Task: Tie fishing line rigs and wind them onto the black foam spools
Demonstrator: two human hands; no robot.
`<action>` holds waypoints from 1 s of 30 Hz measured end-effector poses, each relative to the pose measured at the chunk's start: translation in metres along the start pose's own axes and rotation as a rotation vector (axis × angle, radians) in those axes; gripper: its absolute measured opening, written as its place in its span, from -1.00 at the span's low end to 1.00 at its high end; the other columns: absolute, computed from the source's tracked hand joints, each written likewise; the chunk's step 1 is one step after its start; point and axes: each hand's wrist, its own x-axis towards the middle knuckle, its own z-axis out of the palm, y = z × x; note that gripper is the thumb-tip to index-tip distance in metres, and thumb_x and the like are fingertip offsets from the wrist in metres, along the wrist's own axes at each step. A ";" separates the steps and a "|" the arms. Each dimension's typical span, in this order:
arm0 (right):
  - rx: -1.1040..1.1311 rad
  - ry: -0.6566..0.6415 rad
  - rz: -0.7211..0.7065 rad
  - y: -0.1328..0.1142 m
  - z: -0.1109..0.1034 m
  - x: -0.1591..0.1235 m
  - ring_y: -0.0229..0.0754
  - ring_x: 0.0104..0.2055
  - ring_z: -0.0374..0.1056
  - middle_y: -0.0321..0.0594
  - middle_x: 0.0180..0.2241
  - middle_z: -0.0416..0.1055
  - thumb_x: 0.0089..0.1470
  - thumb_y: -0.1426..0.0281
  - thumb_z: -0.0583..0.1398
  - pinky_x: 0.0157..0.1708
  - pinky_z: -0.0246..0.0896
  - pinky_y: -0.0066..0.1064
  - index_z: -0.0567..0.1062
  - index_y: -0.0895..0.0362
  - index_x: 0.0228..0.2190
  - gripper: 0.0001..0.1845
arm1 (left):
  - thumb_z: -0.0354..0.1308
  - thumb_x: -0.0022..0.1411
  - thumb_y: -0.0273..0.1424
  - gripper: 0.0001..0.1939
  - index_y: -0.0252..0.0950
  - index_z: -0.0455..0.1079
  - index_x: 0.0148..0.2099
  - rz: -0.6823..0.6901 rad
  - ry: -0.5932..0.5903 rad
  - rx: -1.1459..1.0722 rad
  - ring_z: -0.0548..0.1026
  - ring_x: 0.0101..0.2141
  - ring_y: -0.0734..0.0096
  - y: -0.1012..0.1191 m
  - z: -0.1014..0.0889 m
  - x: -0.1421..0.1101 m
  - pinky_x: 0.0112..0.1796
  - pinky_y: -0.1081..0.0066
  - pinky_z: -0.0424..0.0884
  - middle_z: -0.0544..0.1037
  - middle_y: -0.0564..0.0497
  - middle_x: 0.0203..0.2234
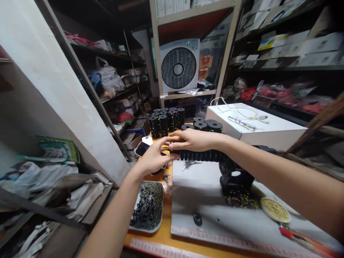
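Observation:
A black ridged roll (200, 155) with greenish bits in its grooves lies sideways, its right end at a black stand (236, 175). At its left end is my left hand (154, 156), fingers curved above and thumb against the roll. My right hand (192, 140) reaches across the top of the roll, fingers bent and thumb drawn in, its tips meeting those of my left hand. Whatever lies between the right fingertips is too small to make out. Small coloured pieces (242, 199) are scattered under the stand.
Black foam-like rolls (162, 123) stand upright at the back. A tray (160, 224) of small dark parts sits at left; a dish (275, 210) of gold-coloured bits and red-handled pliers (286, 232) are at right. Behind are a white box (271, 132) and a box fan (178, 66).

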 end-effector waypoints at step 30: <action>-0.280 0.189 -0.037 0.009 0.014 -0.037 -0.10 -0.41 0.35 -0.14 -0.35 0.48 0.03 0.05 0.24 -0.48 0.09 -0.37 0.28 0.13 -0.07 -0.44 | 0.27 0.12 -0.40 -0.62 -0.12 0.48 0.03 0.021 0.022 0.202 0.43 0.01 0.11 0.005 0.001 -0.002 -0.01 0.12 0.41 0.50 -0.11 -0.02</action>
